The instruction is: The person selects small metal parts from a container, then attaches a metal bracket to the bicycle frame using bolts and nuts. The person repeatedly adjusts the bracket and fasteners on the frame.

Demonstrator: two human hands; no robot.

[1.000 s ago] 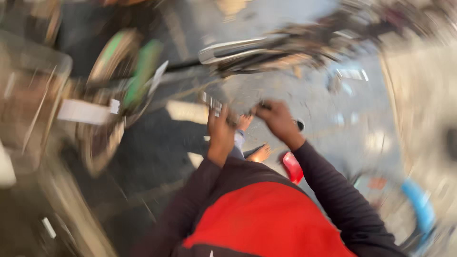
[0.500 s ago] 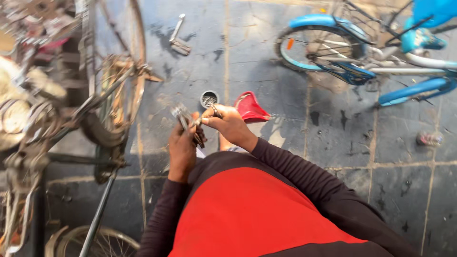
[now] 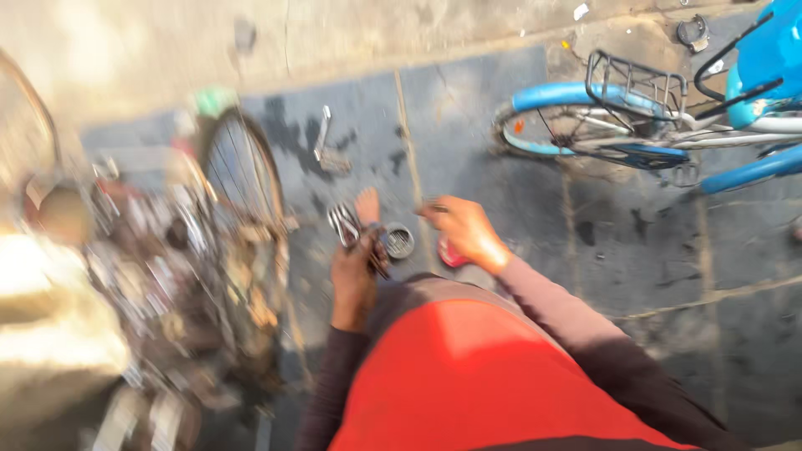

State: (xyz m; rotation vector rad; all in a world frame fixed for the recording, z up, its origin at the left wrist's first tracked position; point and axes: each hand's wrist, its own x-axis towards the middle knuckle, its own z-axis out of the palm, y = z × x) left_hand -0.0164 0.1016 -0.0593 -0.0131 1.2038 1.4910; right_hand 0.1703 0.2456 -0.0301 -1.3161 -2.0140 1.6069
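My left hand [image 3: 355, 280] grips a bunch of metal tools [image 3: 347, 227], their shiny ends sticking out above my fist. My right hand [image 3: 468, 232] is off to the right, fingers curled around something small that the blur hides. A small round metal tin [image 3: 399, 241] lies on the dark paving between my hands. A red object [image 3: 451, 254] shows just under my right hand. My bare foot [image 3: 366, 205] pokes out above the tools. The red and grey cloth [image 3: 484, 376] over my lap fills the bottom.
A blurred bicycle wheel [image 3: 246, 209] and a heap of metal parts [image 3: 142, 250] stand to the left. A blue bicycle [image 3: 635, 125] with a rear rack lies at the upper right. A metal tool [image 3: 324, 146] rests on the paving ahead.
My hands were together over the tools; now the right hand has pulled away to the right. The view has shifted, bringing the blue bicycle closer.
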